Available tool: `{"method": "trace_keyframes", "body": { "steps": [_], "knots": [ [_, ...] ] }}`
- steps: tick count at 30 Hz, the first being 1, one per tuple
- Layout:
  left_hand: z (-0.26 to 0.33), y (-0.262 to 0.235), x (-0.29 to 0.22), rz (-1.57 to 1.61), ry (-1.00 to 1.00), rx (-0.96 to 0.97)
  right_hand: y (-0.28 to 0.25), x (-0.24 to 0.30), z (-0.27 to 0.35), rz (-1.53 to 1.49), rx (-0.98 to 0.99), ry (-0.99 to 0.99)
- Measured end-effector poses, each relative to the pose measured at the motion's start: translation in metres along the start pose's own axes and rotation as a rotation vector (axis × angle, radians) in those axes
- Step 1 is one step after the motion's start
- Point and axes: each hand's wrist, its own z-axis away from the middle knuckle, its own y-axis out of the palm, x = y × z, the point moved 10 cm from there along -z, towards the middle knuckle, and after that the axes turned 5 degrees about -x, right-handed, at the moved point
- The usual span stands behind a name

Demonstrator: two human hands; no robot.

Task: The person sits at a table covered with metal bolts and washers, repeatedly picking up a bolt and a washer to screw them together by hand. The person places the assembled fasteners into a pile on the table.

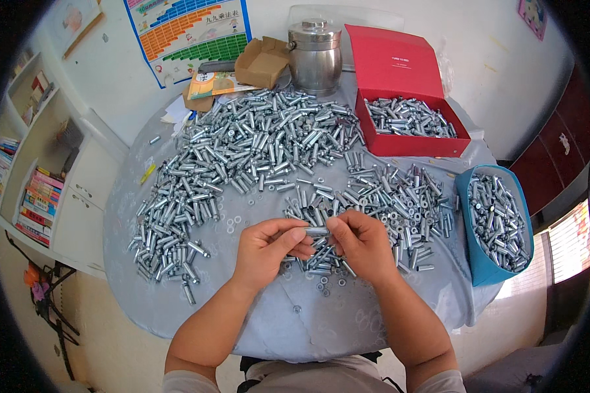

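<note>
My left hand [263,249] and my right hand [364,245] meet above the near middle of the table. Between them, a silver expansion bolt [316,231] lies level, its left end pinched by my left thumb and fingers and its right end by my right ones. My fingers cover both of its ends. Beneath and beyond my hands, a loose pile of metal sleeves and bolts [400,196] spreads to the right. A larger heap of similar expansion bolts [262,134] covers the far and left side. Small washers or nuts [324,281] lie scattered near my right wrist.
An open red box [413,147] with metal pieces stands at the far right. At the right edge, a blue fabric bin [475,245] is full of bolts. A steel pot [314,59] and a cardboard box [261,63] stand behind the heap. A grey cloth covers the round table [262,334].
</note>
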Motion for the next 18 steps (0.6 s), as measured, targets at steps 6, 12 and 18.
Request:
{"method": "trace_keyframes", "body": {
  "steps": [6, 12, 18],
  "knots": [
    [-0.004, -0.003, 0.004, 0.045, -0.011, -0.019, -0.003, 0.034, 0.006, -0.371, -0.130, -0.205],
    [-0.005, -0.004, 0.005, 0.074, -0.006, -0.008, -0.006, 0.050, 0.010, -0.115, -0.150, -0.447],
    [-0.004, -0.004, 0.005, 0.080, -0.007, 0.008, -0.001, 0.014, 0.003, -0.149, -0.068, -0.112]
  ]
}}
